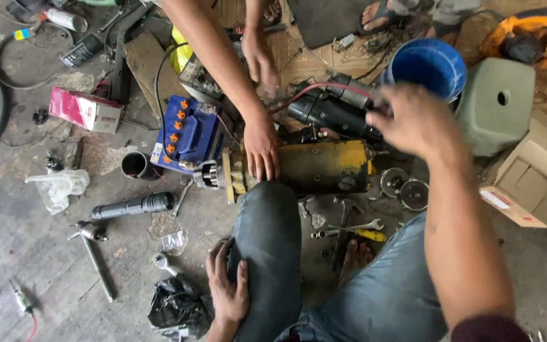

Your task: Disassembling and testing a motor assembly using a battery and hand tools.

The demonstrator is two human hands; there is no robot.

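Head view: yellow motor (pixel 324 166) lies on the floor (pixel 33 253) past the knee. Right hand (pixel 416 120), blurred, grips a black motor (pixel 330 107); fingers unclear. Left hand (pixel 226 288), fingers spread, holds the shin. A co-worker's hand (pixel 261 149) steadies the yellow motor; a jolt could pinch it.

Left hand (pixel 228 288) on knee, blurred right hand (pixel 416 120) over black motor (pixel 330 111)
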